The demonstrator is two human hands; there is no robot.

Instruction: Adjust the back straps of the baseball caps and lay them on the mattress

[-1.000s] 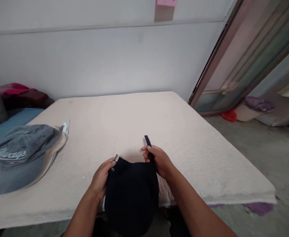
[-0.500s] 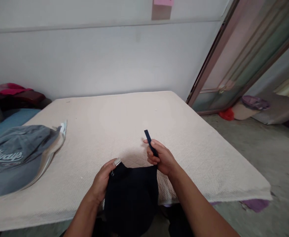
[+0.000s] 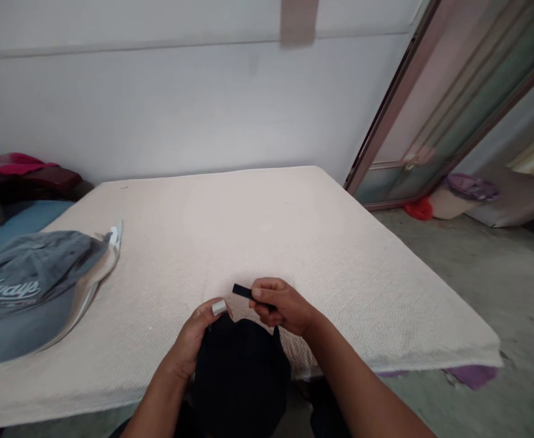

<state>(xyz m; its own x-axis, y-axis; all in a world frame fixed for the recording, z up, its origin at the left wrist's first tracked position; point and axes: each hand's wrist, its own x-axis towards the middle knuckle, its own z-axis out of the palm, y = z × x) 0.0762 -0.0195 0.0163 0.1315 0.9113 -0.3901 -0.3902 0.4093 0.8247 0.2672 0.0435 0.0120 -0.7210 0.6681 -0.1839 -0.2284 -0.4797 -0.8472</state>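
A dark navy cap [image 3: 242,383] hangs at the table's near edge, between my forearms. My left hand [image 3: 190,342] is closed on its left rear corner, the thumb beside a silver metal buckle [image 3: 219,307]. In the fingers of my right hand [image 3: 285,306] is the cap's narrow back strap [image 3: 242,291], pinched so that its free end sticks out to the left toward the buckle. Strap end and buckle are a short way apart. The lower part of the cap is in deep shadow.
A stack of caps, a grey one [image 3: 39,280] with white lettering on top, lies at the left of the table covered with a cream quilted cloth [image 3: 230,225]. Behind stands a white wall [image 3: 180,115]. A glass-panelled door [image 3: 399,134] and a lined bin [image 3: 458,198] are at right.
My right hand has moved left and slightly down. The strap end has swung from pointing up to pointing left, closer to the buckle. My left hand has barely shifted.
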